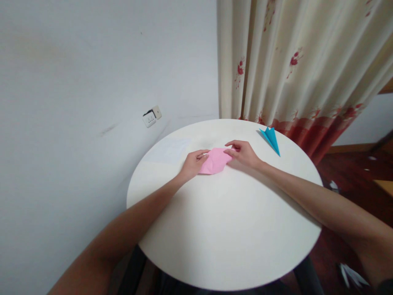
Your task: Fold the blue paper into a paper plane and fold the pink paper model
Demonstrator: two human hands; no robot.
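Pink folded paper sheet [215,160] is pinned mid-far on round white table [227,229], long axis left-right, between left hand [193,162] and right hand [242,152]; fingertips pressed flat on both ends, equally near.

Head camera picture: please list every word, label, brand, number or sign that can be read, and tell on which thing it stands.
None can be read.
Pink paper under the left hand and right hand: plain.
Blue paper plane: plain.
White table: no print.
Wall socket: too small to show any marking.
Curtain: only a red flower pattern.
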